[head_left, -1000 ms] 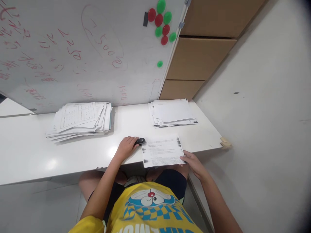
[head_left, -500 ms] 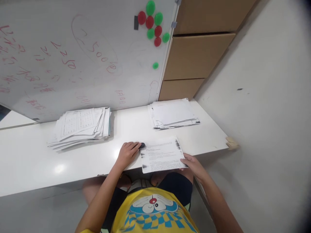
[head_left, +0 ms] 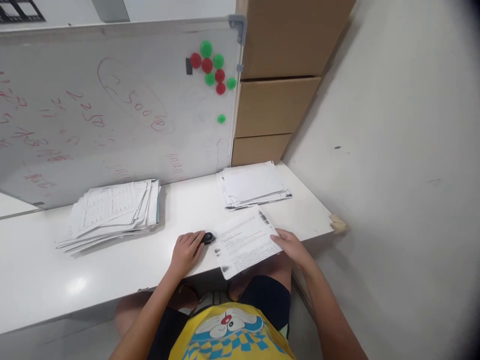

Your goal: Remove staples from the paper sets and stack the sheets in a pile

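Note:
My left hand (head_left: 187,254) is closed over a small black stapler (head_left: 207,237) on the table, with only its rounded front end showing past the fingers. Just right of it is a thin set of printed sheets (head_left: 245,242), with dark smudges along its edges. My right hand (head_left: 294,246) pinches the sheets at their right edge, thumb on top and the other fingers mostly hidden below. The sheets slant, right side higher, and their lower left corner hangs past the table's front edge. Their left edge lies close to the stapler's front; whether they touch I cannot tell.
A thick, uneven stack of papers (head_left: 112,210) lies left on the white table (head_left: 180,210). A lower paper pile (head_left: 253,182) lies at the back right. Behind stand a whiteboard (head_left: 142,150) with round magnets and cardboard boxes (head_left: 275,107). A wall (head_left: 393,200) bounds the right side.
The sheets have turned, their right side rising and lower left corner dropping, and have drawn away from the stapler's front. My left hand stays on the stapler. The view has shifted.

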Demonstrator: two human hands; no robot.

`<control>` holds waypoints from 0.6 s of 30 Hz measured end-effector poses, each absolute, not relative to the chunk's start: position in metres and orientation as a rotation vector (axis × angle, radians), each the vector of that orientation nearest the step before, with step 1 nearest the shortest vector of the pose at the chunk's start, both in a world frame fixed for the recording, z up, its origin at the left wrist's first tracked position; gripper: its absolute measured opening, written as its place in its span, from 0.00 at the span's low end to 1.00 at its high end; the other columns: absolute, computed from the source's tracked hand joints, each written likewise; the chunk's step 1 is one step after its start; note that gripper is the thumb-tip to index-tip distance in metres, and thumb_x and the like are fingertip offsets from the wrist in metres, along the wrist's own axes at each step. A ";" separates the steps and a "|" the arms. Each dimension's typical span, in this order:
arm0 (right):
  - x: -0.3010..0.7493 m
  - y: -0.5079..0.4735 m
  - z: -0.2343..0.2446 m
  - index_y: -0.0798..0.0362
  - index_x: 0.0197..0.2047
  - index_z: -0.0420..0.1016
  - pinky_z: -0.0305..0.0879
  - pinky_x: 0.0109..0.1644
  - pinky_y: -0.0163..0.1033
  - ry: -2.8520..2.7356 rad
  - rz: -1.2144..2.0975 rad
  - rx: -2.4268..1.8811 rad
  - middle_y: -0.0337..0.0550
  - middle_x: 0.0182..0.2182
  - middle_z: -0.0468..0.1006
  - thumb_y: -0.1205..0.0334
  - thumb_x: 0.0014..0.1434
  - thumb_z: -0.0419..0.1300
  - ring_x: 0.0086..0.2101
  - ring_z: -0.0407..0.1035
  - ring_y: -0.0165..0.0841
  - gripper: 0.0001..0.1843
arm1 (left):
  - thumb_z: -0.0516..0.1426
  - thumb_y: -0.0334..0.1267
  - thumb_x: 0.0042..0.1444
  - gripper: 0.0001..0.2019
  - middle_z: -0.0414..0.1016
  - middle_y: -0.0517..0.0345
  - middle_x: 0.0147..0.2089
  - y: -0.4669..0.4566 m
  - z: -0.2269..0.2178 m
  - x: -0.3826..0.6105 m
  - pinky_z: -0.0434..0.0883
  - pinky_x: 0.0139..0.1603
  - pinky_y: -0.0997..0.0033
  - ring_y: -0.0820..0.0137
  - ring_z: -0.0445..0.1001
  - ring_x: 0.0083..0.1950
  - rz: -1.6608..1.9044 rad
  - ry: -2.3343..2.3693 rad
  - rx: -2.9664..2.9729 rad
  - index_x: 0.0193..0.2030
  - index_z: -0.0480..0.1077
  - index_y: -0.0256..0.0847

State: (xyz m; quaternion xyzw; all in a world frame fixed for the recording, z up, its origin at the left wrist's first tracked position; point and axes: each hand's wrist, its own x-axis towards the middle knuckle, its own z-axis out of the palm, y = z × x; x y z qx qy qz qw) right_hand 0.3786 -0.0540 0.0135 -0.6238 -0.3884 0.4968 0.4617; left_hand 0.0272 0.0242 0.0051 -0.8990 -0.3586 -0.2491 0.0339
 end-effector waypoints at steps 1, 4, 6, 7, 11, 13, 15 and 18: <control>0.389 -0.047 0.017 0.54 0.32 0.76 0.59 0.24 0.35 -0.930 1.166 -1.553 0.38 0.21 0.74 0.48 0.46 0.63 0.22 0.64 0.32 0.17 | 0.51 0.36 0.63 0.19 0.76 0.49 0.51 0.024 0.005 0.027 0.66 0.46 0.62 0.63 0.73 0.47 -0.787 -1.129 -2.764 0.61 0.64 0.42; 0.426 -0.014 0.024 0.54 0.30 0.73 0.57 0.22 0.34 -0.877 0.916 -1.624 0.37 0.20 0.72 0.49 0.45 0.60 0.21 0.62 0.31 0.16 | 0.52 0.37 0.63 0.19 0.76 0.48 0.49 0.025 0.005 0.026 0.67 0.47 0.61 0.62 0.73 0.47 -0.866 -1.212 -2.738 0.60 0.65 0.40; 0.448 0.018 0.028 0.54 0.29 0.72 0.57 0.22 0.35 -0.899 0.730 -1.731 0.38 0.20 0.71 0.50 0.46 0.56 0.21 0.62 0.31 0.15 | 0.52 0.37 0.63 0.18 0.77 0.48 0.47 0.024 0.003 0.026 0.68 0.46 0.61 0.62 0.73 0.47 -0.901 -1.261 -2.712 0.59 0.66 0.40; 0.456 0.036 0.030 0.54 0.30 0.71 0.59 0.23 0.36 -0.923 0.653 -1.791 0.38 0.20 0.71 0.51 0.46 0.53 0.22 0.63 0.33 0.15 | 0.51 0.37 0.63 0.17 0.77 0.49 0.46 0.023 0.002 0.026 0.68 0.46 0.61 0.62 0.73 0.46 -0.913 -1.279 -2.702 0.58 0.67 0.40; 0.471 0.104 0.032 0.54 0.32 0.73 0.66 0.37 0.43 -1.019 0.529 -1.912 0.45 0.28 0.76 0.57 0.46 0.52 0.33 0.69 0.41 0.14 | 0.51 0.35 0.62 0.16 0.77 0.49 0.46 0.023 0.001 0.021 0.67 0.50 0.61 0.62 0.73 0.48 -0.991 -1.351 -2.592 0.55 0.69 0.40; 0.469 0.127 0.030 0.56 0.35 0.74 0.64 0.47 0.49 -1.055 0.491 -1.963 0.53 0.37 0.78 0.60 0.45 0.54 0.42 0.69 0.47 0.15 | 0.52 0.36 0.61 0.15 0.77 0.49 0.46 0.030 0.008 0.010 0.65 0.53 0.59 0.60 0.72 0.50 -1.023 -1.466 -2.416 0.52 0.71 0.39; 0.466 0.137 0.023 0.59 0.45 0.73 0.57 0.55 0.56 -1.037 0.395 -2.042 0.62 0.49 0.73 0.60 0.44 0.57 0.51 0.63 0.54 0.23 | 0.52 0.38 0.60 0.15 0.76 0.47 0.47 0.044 0.020 -0.012 0.63 0.57 0.55 0.57 0.69 0.54 -1.007 -1.655 -2.190 0.52 0.71 0.38; 0.462 0.128 0.004 0.62 0.59 0.61 0.49 0.60 0.62 -0.935 0.196 -2.148 0.69 0.62 0.57 0.54 0.47 0.59 0.60 0.51 0.59 0.37 | 0.51 0.43 0.60 0.22 0.69 0.41 0.57 0.071 0.043 -0.057 0.56 0.62 0.50 0.51 0.59 0.63 -0.905 -1.977 -1.914 0.57 0.67 0.35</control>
